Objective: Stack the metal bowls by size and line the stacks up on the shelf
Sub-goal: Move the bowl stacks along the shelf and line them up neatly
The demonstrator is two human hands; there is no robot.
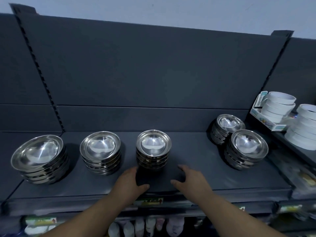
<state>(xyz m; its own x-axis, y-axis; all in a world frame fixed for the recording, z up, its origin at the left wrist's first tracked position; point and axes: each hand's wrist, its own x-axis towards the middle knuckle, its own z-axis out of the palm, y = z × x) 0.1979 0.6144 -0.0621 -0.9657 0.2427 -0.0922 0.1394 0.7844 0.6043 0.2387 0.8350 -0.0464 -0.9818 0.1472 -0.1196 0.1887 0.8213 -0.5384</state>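
Note:
Several stacks of shiny metal bowls stand on the dark grey shelf (196,168). The largest stack (38,159) is at the far left, a medium stack (100,151) is beside it, and a smaller stack (153,148) is in the middle. Two more stacks sit at the right, one in front (246,148) and one behind (228,128). My left hand (130,183) and my right hand (191,178) hover just in front of the middle stack, one on each side, fingers apart, holding nothing. They do not touch the stack.
White tape rolls (277,106) in a small box and another pile of rolls (304,127) stand on the adjoining shelf at the right. The shelf's front edge carries a price label (150,201). Packaged goods hang below (150,226).

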